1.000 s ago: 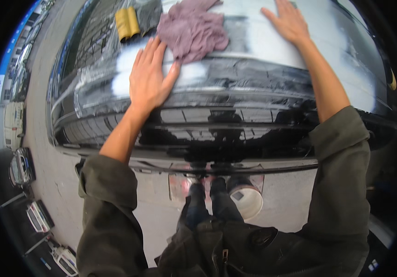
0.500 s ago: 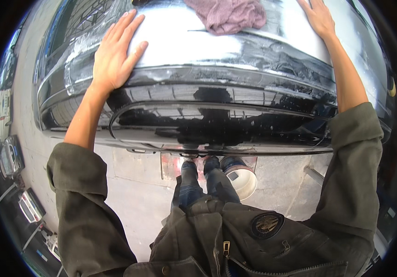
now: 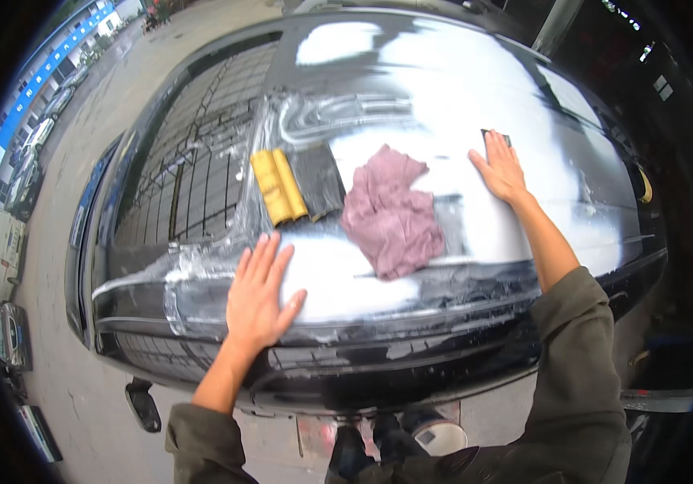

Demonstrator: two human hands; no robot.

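Observation:
My left hand [image 3: 264, 298] lies flat with spread fingers on the white-patched top [image 3: 322, 278] of a black car, below two curved yellow pieces [image 3: 278, 185] beside a dark flat sheet [image 3: 318, 181]. My right hand [image 3: 498, 169] is farther forward on the right, its fingers extended over a small dark pad [image 3: 506, 138] that is mostly hidden under them, thumb apart. Between my hands lies a crumpled mauve cloth [image 3: 391, 214], touching neither. Streaky white residue covers the dark paint around them.
A dark glass panel [image 3: 185, 145] fills the car's left part, with a side mirror [image 3: 143, 403] low down. A bucket [image 3: 439, 436] stands by my feet. Parked cars [image 3: 9, 335] line the far left beside a blue-signed building [image 3: 48, 68]. A post [image 3: 556, 24] rises beyond the car.
The view has tilted up, showing more of the car's top. My left hand shifted left, then partly back toward the cloth. My right hand has moved slightly farther forward and inward.

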